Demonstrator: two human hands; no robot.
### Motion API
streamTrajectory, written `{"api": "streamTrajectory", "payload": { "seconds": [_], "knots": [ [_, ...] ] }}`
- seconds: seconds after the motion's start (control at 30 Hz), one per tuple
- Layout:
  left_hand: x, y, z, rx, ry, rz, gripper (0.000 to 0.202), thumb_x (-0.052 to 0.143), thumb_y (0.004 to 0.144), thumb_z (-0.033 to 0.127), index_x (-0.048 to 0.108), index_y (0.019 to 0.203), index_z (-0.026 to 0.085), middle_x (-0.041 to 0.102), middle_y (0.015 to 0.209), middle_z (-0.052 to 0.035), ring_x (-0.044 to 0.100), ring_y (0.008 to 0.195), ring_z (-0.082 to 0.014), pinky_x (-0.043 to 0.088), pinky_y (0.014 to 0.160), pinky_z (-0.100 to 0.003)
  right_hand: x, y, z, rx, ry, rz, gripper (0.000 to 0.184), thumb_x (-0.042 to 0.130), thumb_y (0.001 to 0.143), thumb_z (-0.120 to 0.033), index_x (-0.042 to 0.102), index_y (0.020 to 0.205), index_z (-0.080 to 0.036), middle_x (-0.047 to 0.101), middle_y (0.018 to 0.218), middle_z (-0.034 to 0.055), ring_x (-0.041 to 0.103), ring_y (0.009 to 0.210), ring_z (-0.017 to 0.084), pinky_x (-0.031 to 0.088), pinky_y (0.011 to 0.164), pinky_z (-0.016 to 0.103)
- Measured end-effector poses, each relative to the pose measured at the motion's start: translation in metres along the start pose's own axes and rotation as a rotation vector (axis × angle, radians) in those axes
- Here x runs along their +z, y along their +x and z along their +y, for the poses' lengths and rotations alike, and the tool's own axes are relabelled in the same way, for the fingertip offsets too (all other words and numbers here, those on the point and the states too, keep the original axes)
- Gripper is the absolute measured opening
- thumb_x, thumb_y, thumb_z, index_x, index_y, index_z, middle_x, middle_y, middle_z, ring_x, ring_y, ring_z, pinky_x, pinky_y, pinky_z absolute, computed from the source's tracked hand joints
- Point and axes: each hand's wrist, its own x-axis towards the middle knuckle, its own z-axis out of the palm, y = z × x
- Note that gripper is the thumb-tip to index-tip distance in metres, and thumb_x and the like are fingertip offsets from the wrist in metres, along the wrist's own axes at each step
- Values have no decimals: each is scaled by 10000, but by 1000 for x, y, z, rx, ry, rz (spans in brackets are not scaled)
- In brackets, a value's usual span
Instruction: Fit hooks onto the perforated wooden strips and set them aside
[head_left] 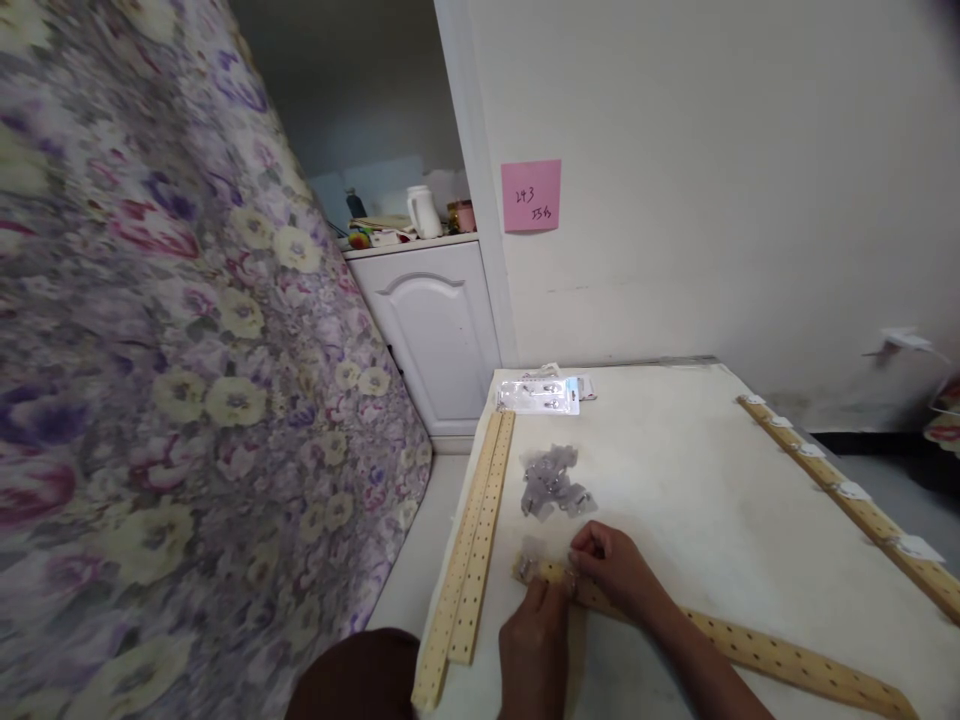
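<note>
Pale, drilled wood forms the strip (787, 655) laid from lower centre to lower right; at its left end, small shiny pieces (526, 566) are apparently being fitted. A steadied strip seems called for next. Its edge is touched by the left hand (534, 630), fingers bent; the right hand (616, 565) is loosely curled alongside. Whether either grips anything cannot be told.

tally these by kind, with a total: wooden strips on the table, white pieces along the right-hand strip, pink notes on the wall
Wooden strips: 4
White pieces along the right-hand strip: 5 in view
Pink note: 1
Total: 10
</note>
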Motion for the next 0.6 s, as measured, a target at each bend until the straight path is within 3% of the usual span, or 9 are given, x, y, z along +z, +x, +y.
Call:
{"api": "streamTrajectory", "payload": {
  "seconds": [0.6],
  "knots": [
    [1,0,-1,14,19,42,221,427,915,124,617,883,233,620,770,-5,632,613,-133,460,544,-197,-2,-2,2,-21,-56,-47,164,639,635,-193,582,789,-181,571,636,-37,521,612,128,387,582,230]
  ]
}}
